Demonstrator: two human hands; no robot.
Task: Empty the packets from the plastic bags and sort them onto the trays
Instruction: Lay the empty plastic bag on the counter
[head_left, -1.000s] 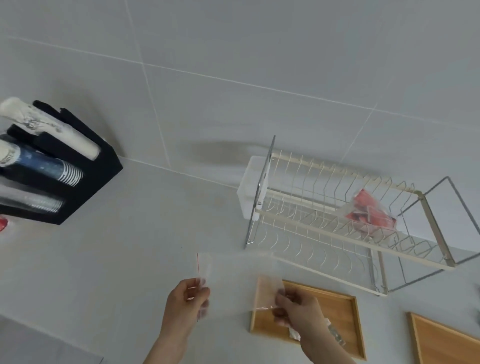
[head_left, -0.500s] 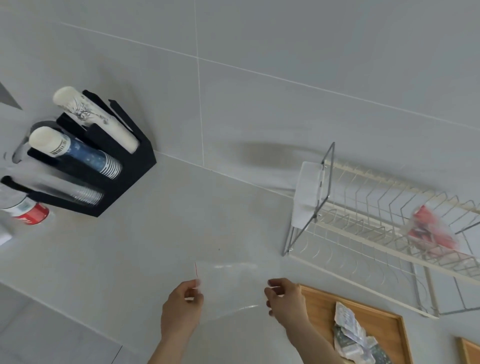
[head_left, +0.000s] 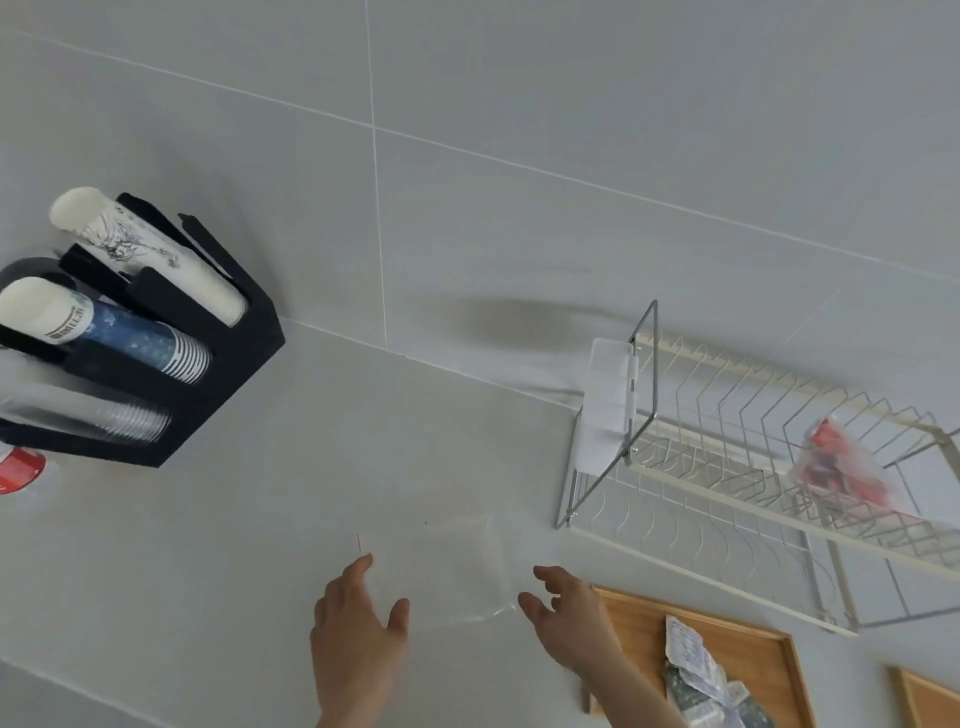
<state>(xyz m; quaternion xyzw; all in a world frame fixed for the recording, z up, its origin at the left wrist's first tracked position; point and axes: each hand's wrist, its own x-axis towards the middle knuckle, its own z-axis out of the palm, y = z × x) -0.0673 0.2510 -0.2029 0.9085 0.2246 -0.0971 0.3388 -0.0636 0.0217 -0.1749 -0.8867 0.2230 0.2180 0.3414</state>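
Note:
An empty clear plastic bag (head_left: 447, 569) with a thin red strip at its left edge lies flat on the grey counter. My left hand (head_left: 358, 629) hovers at its left edge with fingers spread. At the bag's right corner my right hand (head_left: 569, 618) is also spread, holding nothing. A wooden tray (head_left: 634, 623) to the right holds several white and dark green packets (head_left: 701, 680). The corner of a second wooden tray (head_left: 930, 701) shows at the far right. A plastic bag of red packets (head_left: 841, 467) lies in the wire dish rack (head_left: 727, 499).
A black cup holder (head_left: 171, 374) with stacked paper and clear cups stands at the left by the tiled wall. A red-and-white object (head_left: 18, 470) peeks in at the left edge. The dish rack fills the right back of the counter.
Both hands let go of the empty bag and opened; it now lies flat on the counter. My view swung left, bringing the cup holder further in.

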